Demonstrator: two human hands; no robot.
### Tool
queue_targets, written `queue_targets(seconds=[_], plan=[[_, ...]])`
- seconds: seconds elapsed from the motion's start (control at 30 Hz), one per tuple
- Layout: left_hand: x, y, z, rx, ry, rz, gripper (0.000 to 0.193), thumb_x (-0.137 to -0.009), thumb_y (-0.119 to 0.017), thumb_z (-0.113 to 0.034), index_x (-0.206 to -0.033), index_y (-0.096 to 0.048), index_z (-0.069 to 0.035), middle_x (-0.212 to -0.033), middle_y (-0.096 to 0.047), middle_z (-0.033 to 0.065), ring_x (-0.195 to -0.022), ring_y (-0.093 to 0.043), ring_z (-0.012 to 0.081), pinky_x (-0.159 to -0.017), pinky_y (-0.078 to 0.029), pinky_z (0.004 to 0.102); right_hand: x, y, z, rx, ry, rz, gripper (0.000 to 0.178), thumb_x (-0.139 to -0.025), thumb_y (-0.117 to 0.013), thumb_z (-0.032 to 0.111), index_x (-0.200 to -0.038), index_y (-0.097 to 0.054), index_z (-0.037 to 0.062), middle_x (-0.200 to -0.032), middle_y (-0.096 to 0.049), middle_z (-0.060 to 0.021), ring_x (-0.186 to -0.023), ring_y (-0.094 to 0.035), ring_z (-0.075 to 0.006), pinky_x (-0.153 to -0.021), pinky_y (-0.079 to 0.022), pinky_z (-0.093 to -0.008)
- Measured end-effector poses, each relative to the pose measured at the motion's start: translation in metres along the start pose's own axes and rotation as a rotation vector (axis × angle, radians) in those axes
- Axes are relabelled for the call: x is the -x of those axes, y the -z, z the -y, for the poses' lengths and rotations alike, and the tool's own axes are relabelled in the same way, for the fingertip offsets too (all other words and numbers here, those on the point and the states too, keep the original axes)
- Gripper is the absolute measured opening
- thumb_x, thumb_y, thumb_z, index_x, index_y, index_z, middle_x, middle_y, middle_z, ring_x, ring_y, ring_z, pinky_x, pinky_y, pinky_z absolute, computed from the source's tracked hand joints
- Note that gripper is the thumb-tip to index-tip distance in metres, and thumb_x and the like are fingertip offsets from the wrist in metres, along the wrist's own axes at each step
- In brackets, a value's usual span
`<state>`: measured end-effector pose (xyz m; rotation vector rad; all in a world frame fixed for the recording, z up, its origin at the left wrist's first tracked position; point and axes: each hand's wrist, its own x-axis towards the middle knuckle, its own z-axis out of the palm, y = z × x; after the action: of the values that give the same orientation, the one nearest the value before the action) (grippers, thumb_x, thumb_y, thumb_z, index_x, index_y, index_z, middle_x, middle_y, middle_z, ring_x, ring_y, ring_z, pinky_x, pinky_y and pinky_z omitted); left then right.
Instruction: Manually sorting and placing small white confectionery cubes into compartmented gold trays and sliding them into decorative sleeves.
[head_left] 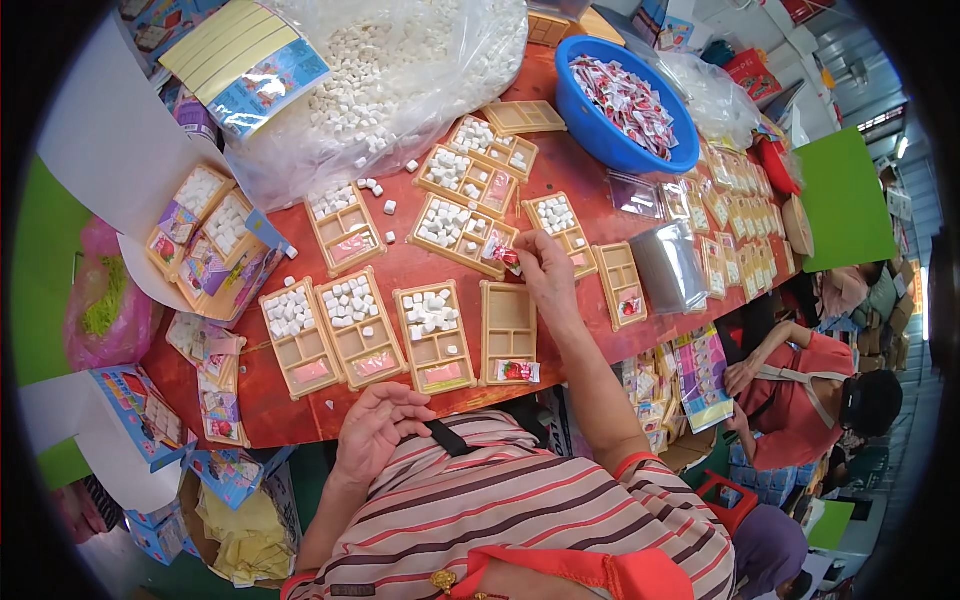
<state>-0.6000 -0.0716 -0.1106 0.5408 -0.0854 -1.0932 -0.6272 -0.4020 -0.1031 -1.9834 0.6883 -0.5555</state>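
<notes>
My right hand [548, 278] reaches over the table, its fingers pinched on a small red-and-white sachet [505, 258] at the end of a tan compartment tray [438, 222] filled partly with white cubes. Just below that hand lies another tray [508, 312], its large section bare and a strawberry-printed sachet [517, 371] at its near end. My left hand [375, 428] hovers by the table's front edge, fingers loosely bent and apart, with nothing seen in it. Close to it are trays of white cubes and pink packets, including one tray [432, 318] with cubes in its large section.
A large plastic bag of white cubes [370, 85] lies at the back. Behind on the right stands a blue basin [570, 95] of sachets. Clear lids [668, 262] are stacked right, near many filled trays [735, 215]. A co-worker [800, 385] sits at the right.
</notes>
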Motion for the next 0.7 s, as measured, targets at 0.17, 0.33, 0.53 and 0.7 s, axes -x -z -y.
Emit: queue_targets(seconds=[0.17,0.33,0.53,0.7], plan=[[0.004,-0.004,-0.001,-0.086,0.017,-0.035,0.033,-0.098,-0.046,-0.015,-0.126,-0.046,0.002,-0.123,-0.056,0.0227,-0.108,-0.061,0.0298,-0.087,-0.052,0.0378,0.016,0.005,0.025,-0.125,0.030,0.054,0.011,-0.088,-0.055,-0.001,-0.097,-0.061,0.0001,-0.078,-0.062,-0.0081,-0.070,-0.058,-0.0109,-0.065,-0.047,-0.0260],[-0.003,-0.050,-0.013,-0.211,0.065,0.022,0.039,-0.099,-0.047,-0.021,-0.131,-0.043,0.000,-0.122,-0.056,0.0230,-0.103,-0.063,0.0298,-0.082,-0.052,0.0364,0.045,0.019,0.066,-0.091,0.326,0.337,0.011,-0.088,-0.058,-0.002,-0.099,-0.061,-0.0002,-0.081,-0.063,-0.0039,-0.072,-0.059,-0.0122,-0.066,-0.047,-0.0244],[-0.072,-0.077,-0.016,-0.645,0.175,-0.025,0.029,-0.099,-0.047,-0.024,-0.115,-0.054,-0.002,-0.094,-0.065,0.0116,-0.077,-0.063,0.0158,-0.067,-0.049,0.0252,0.063,0.027,0.089,-0.032,0.393,0.478,0.015,-0.089,-0.057,0.002,-0.104,-0.060,0.0019,-0.089,-0.063,-0.0141,-0.084,-0.065,-0.0271,-0.073,-0.050,-0.0331],[-0.104,-0.097,-0.004,-0.507,0.073,-0.057,0.022,-0.098,-0.048,-0.022,-0.098,-0.060,-0.004,-0.077,-0.062,0.0034,-0.065,-0.058,0.0085,-0.059,-0.046,0.0212,0.061,0.033,0.065,-0.290,0.089,0.303,0.014,-0.091,-0.058,0.006,-0.104,-0.060,0.0004,-0.088,-0.063,-0.0089,-0.083,-0.062,-0.0162,-0.074,-0.048,-0.0286]])
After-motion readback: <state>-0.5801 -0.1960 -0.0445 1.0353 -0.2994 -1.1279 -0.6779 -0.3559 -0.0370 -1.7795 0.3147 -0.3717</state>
